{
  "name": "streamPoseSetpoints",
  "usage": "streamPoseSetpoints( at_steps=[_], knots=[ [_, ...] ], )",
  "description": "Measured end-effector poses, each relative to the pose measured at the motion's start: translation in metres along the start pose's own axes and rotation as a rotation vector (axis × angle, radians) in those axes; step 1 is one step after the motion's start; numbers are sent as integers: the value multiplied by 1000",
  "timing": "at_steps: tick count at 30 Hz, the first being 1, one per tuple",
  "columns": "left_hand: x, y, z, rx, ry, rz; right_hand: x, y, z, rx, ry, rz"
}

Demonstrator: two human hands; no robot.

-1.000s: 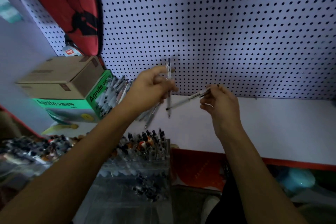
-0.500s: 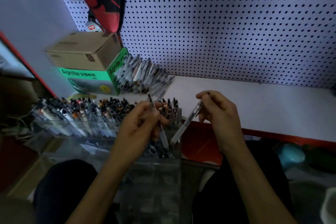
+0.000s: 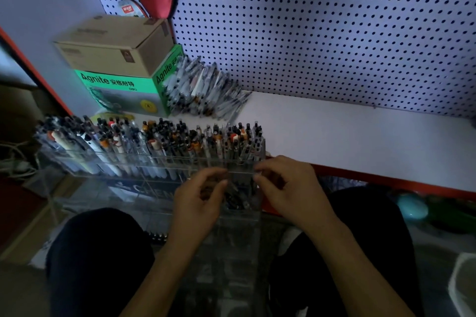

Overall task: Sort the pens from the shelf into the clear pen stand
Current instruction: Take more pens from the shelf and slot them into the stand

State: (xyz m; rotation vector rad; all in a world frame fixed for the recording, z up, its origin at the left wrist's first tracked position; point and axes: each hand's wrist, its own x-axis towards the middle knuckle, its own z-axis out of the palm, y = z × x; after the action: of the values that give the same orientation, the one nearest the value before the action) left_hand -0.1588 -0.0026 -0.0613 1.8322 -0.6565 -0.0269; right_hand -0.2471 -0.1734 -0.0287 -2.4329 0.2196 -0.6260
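Over the clear pen stand (image 3: 154, 162), left hand (image 3: 199, 201) and right hand (image 3: 288, 188): grips unclear, cannot tell; lower pens upright, tips first, into one compartment.

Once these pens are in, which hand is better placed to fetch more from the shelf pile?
Probably left: the left hand sits nearer the pen pile, which lies up-left beside the green box; the right hand is farther.
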Motion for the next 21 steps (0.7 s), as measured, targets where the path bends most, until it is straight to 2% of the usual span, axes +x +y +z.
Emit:
streamPoseSetpoints(
  at_steps=[5,8,18,21],
  knots=[
    [3,-4,2,174,19,172,1,0,4,-50,-56,19],
    [4,-9,5,264,21,218,1,-1,5,-50,-54,38],
    [11,-15,16,496,-67,141,1,-6,1,60,-9,119],
    [14,-19,11,485,-89,91,0,-8,0,69,-1,132]
  ],
)
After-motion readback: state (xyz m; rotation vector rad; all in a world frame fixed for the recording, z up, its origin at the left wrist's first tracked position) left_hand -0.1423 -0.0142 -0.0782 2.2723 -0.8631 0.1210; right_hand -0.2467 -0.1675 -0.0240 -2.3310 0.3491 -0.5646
